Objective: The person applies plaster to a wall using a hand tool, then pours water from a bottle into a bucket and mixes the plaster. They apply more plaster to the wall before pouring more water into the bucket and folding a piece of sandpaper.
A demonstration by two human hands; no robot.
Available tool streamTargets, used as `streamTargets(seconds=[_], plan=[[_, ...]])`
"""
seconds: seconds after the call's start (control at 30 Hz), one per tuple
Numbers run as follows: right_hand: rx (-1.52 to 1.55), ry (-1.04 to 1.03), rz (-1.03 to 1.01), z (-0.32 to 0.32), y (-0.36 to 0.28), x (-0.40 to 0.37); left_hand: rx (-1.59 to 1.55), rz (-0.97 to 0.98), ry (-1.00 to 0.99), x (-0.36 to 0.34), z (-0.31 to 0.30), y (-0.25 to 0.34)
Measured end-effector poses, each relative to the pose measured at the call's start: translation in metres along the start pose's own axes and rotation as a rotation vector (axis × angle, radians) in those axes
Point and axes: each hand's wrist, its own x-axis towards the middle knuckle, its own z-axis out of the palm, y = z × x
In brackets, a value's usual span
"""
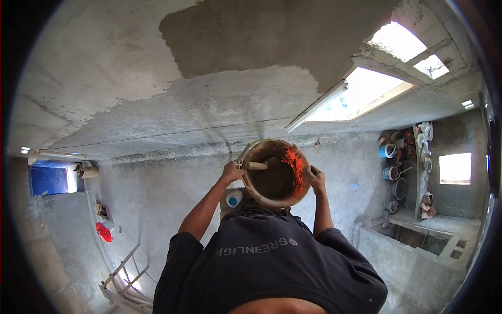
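Observation:
A round bucket [252, 197] is held up in front of my chest, its mouth facing the camera. Grey wet mortar [274, 178] lies inside, and bright orange shows through the smeared inner wall on the right. My left hand [233, 172] is closed on the bucket's left rim, right beside the wooden handle of a trowel [256, 166] that points out of the bucket. On the opposite side my right hand [316, 179] grips the rim, fingers partly hidden behind it. The trowel's blade is mostly hidden in the mortar.
Above is a wall with a darker, damp plaster patch [251, 36]. A white-and-blue container [234, 198] stands below the bucket at left. Several paint buckets [387, 151] line the right side near a concrete ledge [418, 222]. A wooden frame [125, 277] leans at lower left.

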Motion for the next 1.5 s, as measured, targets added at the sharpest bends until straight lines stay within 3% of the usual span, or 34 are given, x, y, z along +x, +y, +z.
streamTargets(seconds=[0.13,0.2,0.33,0.4,0.53,0.77,0.8,0.87,1.0,1.13,1.23,1.27,1.33,1.4,1.5], plan=[[0.024,-0.026,0.052,0.000,-0.002,-0.006,-0.088,0.203,0.047,-0.005,-0.003,-0.039],[0.025,0.007,0.044,0.002,0.000,-0.008,-0.742,0.012,-0.036,-0.035,-0.017,-0.041],[0.010,0.049,0.075,0.003,-0.013,-0.013,-0.342,0.094,0.085,-0.061,-0.001,-0.115],[0.034,0.079,0.064,0.005,-0.005,-0.010,-0.004,0.267,0.095,-0.090,0.009,-0.123],[0.083,0.016,0.062,0.004,-0.006,-0.004,-0.103,0.482,0.094,-0.130,0.012,-0.068],[0.080,0.021,0.055,0.004,0.003,0.001,-0.031,0.570,0.180,-0.105,0.040,-0.069],[0.075,0.022,0.060,0.005,-0.001,-0.001,-0.031,0.570,0.179,-0.104,0.040,-0.066],[0.057,0.005,0.070,0.003,-0.009,-0.005,-0.161,0.337,0.174,-0.105,0.038,-0.061],[0.043,0.015,0.054,0.003,-0.014,-0.009,-0.272,0.324,0.303,-0.106,0.025,-0.074],[-0.022,0.048,0.047,0.005,-0.009,-0.007,-0.102,0.282,0.396,-0.120,-0.007,-0.070],[0.074,0.027,0.047,0.005,-0.013,-0.009,-0.324,0.361,0.593,-0.110,-0.029,-0.072],[0.082,0.020,0.040,0.005,-0.015,-0.010,-0.320,0.365,0.592,-0.104,-0.032,-0.071],[0.088,0.012,0.025,0.005,-0.013,-0.007,-0.637,0.307,0.482,-0.101,-0.047,-0.040],[0.048,0.025,0.046,0.006,-0.007,-0.004,-0.601,0.355,0.439,-0.090,-0.052,-0.018],[0.029,0.043,0.064,0.007,-0.013,-0.007,-0.839,0.449,0.312,-0.064,-0.046,0.015]])
